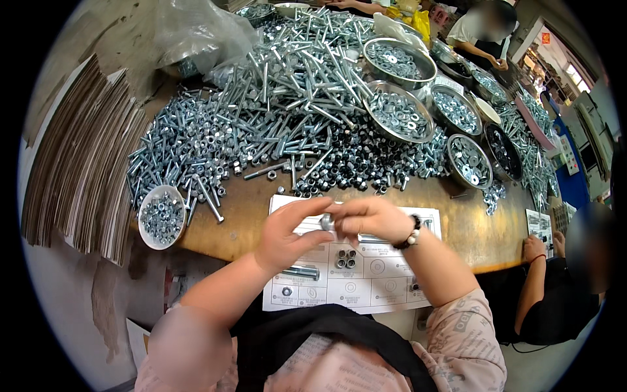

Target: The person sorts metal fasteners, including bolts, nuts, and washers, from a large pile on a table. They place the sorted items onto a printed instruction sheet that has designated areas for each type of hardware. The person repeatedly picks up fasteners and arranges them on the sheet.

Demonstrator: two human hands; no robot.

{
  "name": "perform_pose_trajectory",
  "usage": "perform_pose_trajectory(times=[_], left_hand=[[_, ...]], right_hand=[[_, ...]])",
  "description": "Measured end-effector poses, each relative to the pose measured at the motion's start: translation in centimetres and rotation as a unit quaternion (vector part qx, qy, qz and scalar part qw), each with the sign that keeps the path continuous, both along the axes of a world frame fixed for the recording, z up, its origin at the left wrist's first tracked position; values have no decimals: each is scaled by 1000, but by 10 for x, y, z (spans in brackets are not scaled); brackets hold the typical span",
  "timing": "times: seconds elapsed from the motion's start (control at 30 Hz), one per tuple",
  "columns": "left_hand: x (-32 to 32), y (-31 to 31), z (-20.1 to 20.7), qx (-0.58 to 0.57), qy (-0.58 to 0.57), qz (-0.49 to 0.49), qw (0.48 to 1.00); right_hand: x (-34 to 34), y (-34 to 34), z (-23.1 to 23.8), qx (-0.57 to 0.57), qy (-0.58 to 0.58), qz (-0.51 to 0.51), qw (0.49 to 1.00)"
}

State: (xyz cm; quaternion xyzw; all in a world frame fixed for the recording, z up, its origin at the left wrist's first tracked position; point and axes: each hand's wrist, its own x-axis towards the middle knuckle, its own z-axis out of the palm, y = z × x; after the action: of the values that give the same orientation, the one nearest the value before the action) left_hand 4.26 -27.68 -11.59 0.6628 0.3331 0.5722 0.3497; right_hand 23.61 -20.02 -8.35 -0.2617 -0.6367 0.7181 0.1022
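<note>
My left hand (285, 230) pinches a small shiny metal piece (326, 222) between thumb and fingers; it is too blurred to tell a nut from a washer. Close against it, my right hand (373, 219) has its fingers curled and closed, and what they hold is hidden. Both hands are over a printed parts sheet (398, 298) divided into boxes. On the sheet, below my left hand, lie silver bolts (302, 272). A cluster of several nuts (346, 259) sits beside them. One nut (287, 292) rests in the lower left box, and a small dark part (414, 287) lies at the right.
Beyond the sheet rises a big pile of bolts (287, 72) and nuts (189, 134). A white bowl of nuts (142, 225) stands left, near stacked cardboard (85, 163). Metal bowls of washers (428, 134) line the right. Co-workers sit at right (532, 294) and far right (467, 39).
</note>
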Motion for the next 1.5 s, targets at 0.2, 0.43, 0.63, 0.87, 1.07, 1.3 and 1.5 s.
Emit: perform_pose_trajectory(times=[0.2,0.43,0.63,0.87,1.07,1.3,1.5], left_hand=[[-5,-3,-3,-128,-1,11,992],[-3,-7,-3,-164,41,14,986],[-3,-7,-10,-156,45,82,983],[17,11,-1,-117,94,63,987],[33,15,11,5,153,59,986],[66,10,-2,106,284,19,953],[86,-4,-4,86,338,-79,934]], right_hand=[[34,139,1,516,-207,-342,758],[29,190,-22,488,-418,-322,695],[27,155,-21,534,-253,-424,686],[55,122,-22,572,-263,-419,655],[43,27,0,371,-101,-392,836],[52,-73,-34,6,40,-387,921],[76,-115,-49,-91,91,-400,907]])
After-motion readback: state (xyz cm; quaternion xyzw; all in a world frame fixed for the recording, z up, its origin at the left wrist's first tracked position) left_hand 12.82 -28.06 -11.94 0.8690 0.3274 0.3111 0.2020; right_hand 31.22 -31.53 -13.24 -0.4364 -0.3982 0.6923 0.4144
